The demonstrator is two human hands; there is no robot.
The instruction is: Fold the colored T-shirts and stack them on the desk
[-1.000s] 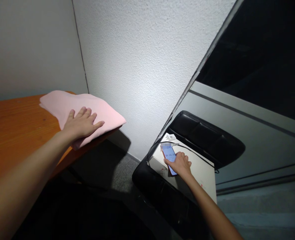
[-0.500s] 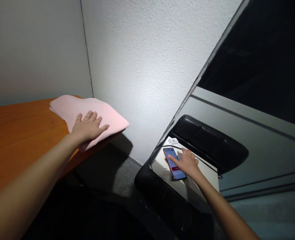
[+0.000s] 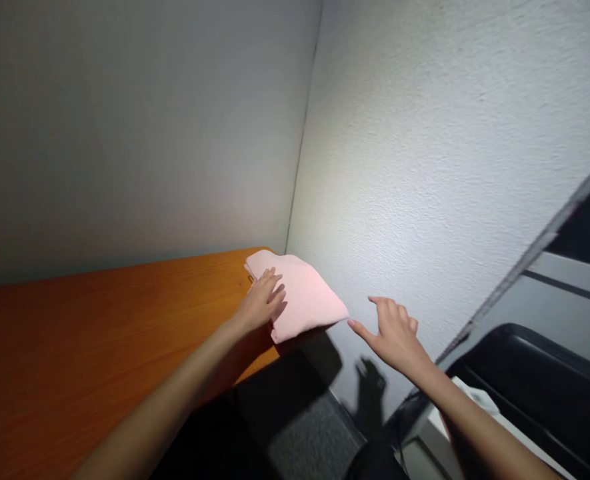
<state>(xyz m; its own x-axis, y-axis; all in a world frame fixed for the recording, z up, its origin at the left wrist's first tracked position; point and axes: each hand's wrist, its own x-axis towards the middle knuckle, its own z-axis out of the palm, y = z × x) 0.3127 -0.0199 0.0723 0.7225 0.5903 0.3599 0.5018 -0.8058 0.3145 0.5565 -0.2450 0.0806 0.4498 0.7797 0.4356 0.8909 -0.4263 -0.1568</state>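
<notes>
A folded pink cloth [image 3: 307, 297] lies at the right end of the wooden table [image 3: 125, 320], its pointed corner reaching past the edge. My left hand [image 3: 263, 300] is over the cloth's left side with fingers stretched out; whether it touches the fabric I cannot tell. Just right of the cloth's corner, my right hand [image 3: 395, 333] is in the air, thumb and forefinger apart and the other fingers loosely bent. Nothing is in either hand. The phone seen before is out of view.
White textured walls [image 3: 415, 167] meet in a corner behind the table. At lower right stand a black padded chair [image 3: 545, 373] and a white box [image 3: 515, 427] with a small white item [image 3: 479, 399] on it. Grey floor [image 3: 309, 420] shows below.
The view has swung left. My right hand has left the phone and come over beside the pink cloth. My left hand has shifted toward the cloth's left side.
</notes>
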